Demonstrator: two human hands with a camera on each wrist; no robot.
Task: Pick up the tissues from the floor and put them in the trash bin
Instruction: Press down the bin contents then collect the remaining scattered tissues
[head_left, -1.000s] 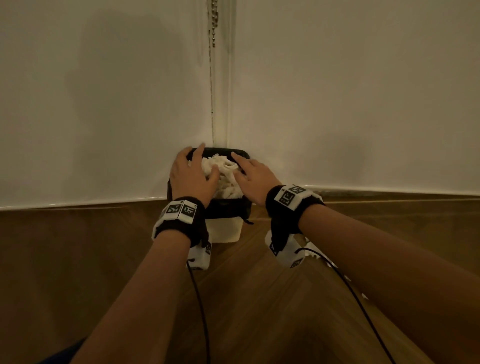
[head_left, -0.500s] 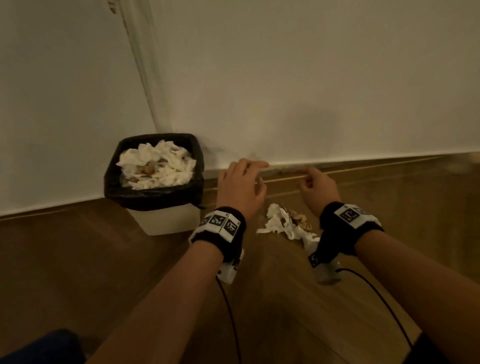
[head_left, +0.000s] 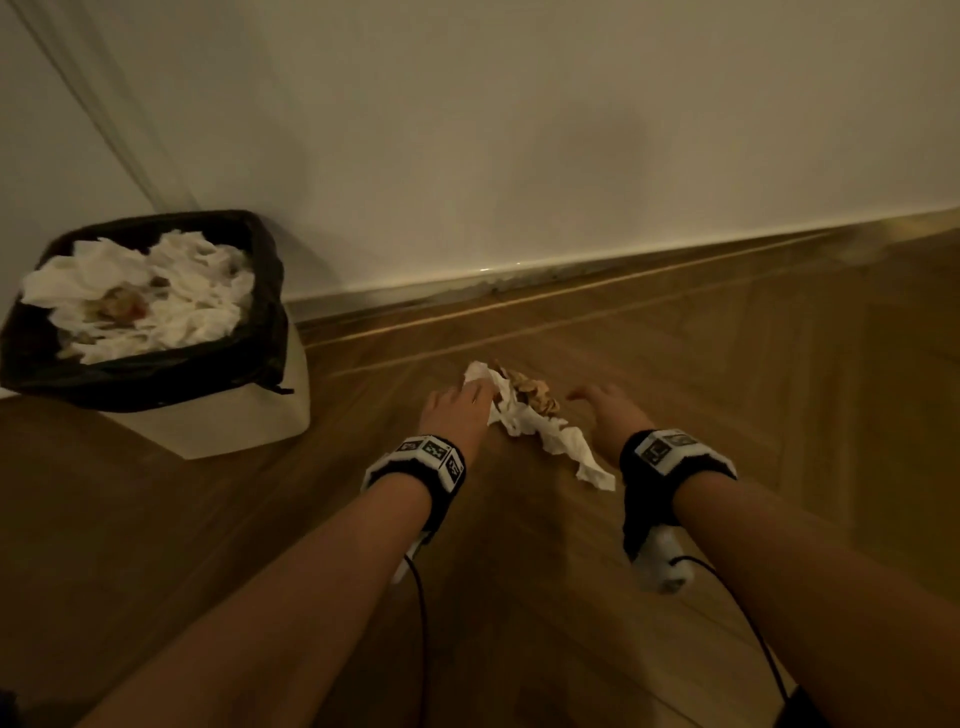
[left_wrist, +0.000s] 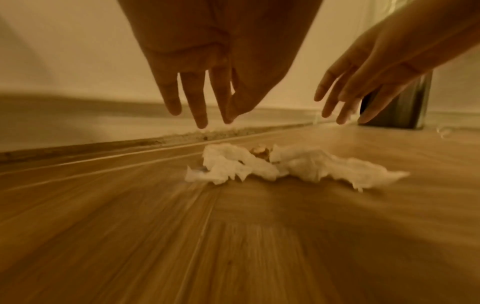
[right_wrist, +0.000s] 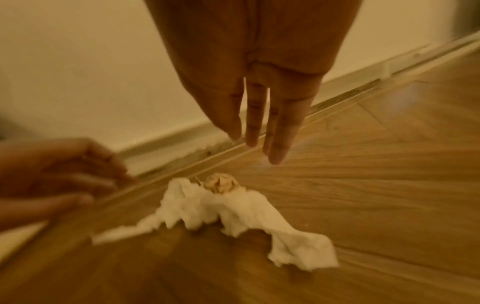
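A crumpled white tissue (head_left: 540, 434) with brownish crumbs on it lies on the wooden floor, also seen in the left wrist view (left_wrist: 285, 166) and the right wrist view (right_wrist: 226, 214). My left hand (head_left: 460, 402) hovers just above its left end with straight fingers (left_wrist: 200, 107), holding nothing. My right hand (head_left: 597, 400) hangs over its right side, fingers (right_wrist: 255, 127) straight and empty. The trash bin (head_left: 218, 415), white with a black liner, stands at the left against the wall, heaped with white tissues (head_left: 145, 296).
A white wall with a baseboard (head_left: 571, 270) runs close behind the tissue. A dark upright object (left_wrist: 400, 102) stands by the wall to the right in the left wrist view. Cables trail from both wrist cameras over the wooden floor (head_left: 519, 571).
Both hands left the tissues in the bin, swung right and dropped toward the tissue on the floor. The view turned right, so the bin now sits at the left.
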